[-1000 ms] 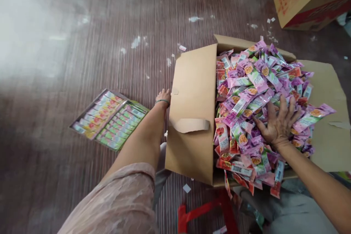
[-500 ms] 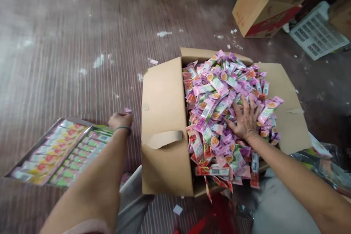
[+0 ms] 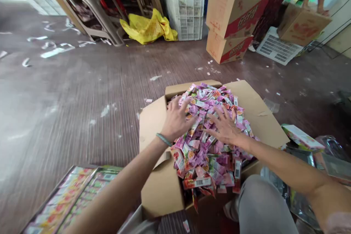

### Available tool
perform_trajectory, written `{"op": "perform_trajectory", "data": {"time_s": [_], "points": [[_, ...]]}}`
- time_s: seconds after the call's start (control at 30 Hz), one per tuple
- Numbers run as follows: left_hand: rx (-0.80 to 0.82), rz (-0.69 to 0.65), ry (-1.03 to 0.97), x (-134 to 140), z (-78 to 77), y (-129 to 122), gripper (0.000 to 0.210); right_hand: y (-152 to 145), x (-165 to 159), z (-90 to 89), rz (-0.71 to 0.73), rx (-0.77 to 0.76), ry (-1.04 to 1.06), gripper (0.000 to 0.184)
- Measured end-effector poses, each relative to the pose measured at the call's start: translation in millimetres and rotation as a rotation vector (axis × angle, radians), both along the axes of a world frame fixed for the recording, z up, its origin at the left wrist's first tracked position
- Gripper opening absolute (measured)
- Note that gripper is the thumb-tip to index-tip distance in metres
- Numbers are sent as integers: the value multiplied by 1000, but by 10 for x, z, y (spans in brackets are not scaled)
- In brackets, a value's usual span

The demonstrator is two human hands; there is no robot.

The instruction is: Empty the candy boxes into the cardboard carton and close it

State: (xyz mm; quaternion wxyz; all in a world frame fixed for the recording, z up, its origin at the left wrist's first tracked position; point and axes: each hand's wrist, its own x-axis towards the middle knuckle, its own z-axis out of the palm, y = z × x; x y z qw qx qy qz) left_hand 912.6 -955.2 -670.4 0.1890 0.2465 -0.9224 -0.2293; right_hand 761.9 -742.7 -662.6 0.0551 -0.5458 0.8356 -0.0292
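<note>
A heap of pink and purple snack sachets (image 3: 211, 153), printed with fruit and barcodes, fills an open cardboard carton (image 3: 161, 186) on the brown striped floor (image 3: 82, 98). Both hands lie flat on the heap, fingers spread, the grip released: left hand (image 3: 177, 119) near the carton's left flap, right hand (image 3: 225, 126) at its middle. Left of the carton sits a tray of packed sachets (image 3: 71, 197); beyond it stand printed boxes (image 3: 233, 22), a white crate (image 3: 186, 7) and a yellow bag (image 3: 148, 29).
</note>
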Motion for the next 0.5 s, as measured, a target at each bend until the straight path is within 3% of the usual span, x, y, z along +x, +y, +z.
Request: {"op": "perform_trajectory", "data": {"time_s": [0.1, 0.2, 0.27, 0.37, 0.43, 0.5], "points": [[-125, -137, -88, -157, -121, 320, 97, -233, -313, 241, 19, -197, 123, 68], [-160, -161, -210, -258, -275, 338, 99, -851, -787, 296, 47, -223, 156, 68], [-146, -147, -276, -295, -351, 290, 95, -1381, -1090, 189, 50, -160, 104, 74], [-121, -126, -329, -301, -436, 237, 91, -2056, -1362, -116, 77, -30, -33, 79], [-112, -108, -318, -299, -494, 210, 88, -2288, -1413, -335, 177, 83, -137, 75], [-85, -76, -298, -320, -555, 167, 85, -2323, -1421, -499, 283, 135, -188, 72]]}}
